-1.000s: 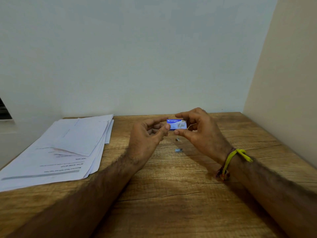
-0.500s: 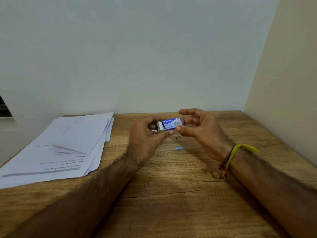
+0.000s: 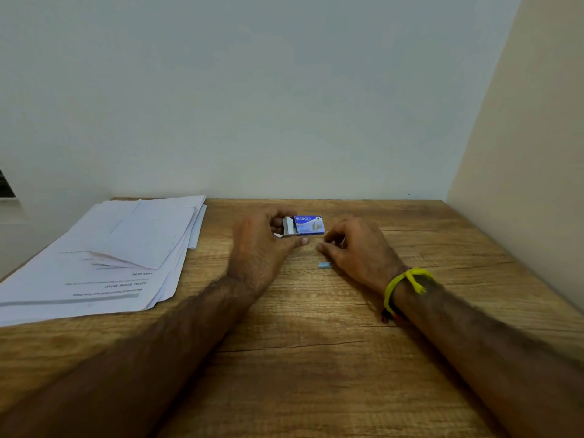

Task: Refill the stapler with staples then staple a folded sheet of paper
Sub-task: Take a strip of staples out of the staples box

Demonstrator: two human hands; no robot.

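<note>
While the left hand (image 3: 262, 248) has its fingers and thumb curled around the staple box (image 3: 304, 225), the box sits low over the far middle of the wooden table (image 3: 316, 358), and I can't tell if it's actually touching the wood or just hovering. It's a small blue box with white lettering, and the white inner tray (image 3: 288, 226) is slid partway out on the left end, right against the left fingers. The right hand (image 3: 357, 251) is just to the right of the box and not touching it; its fingers are curled in with the thumb and fingertips close together down at the tabletop. Whether there's something tiny pinched in there, honestly can't tell, it's too small to make out. A little light-blue piece (image 3: 324, 265) lies on the table just beside the right thumb. The right wrist has a yellow band (image 3: 407, 279) tied on it. Off to the left there's a loose stack of printed papers (image 3: 104, 257), fanned out a bit, with a folded sheet on top.
</note>
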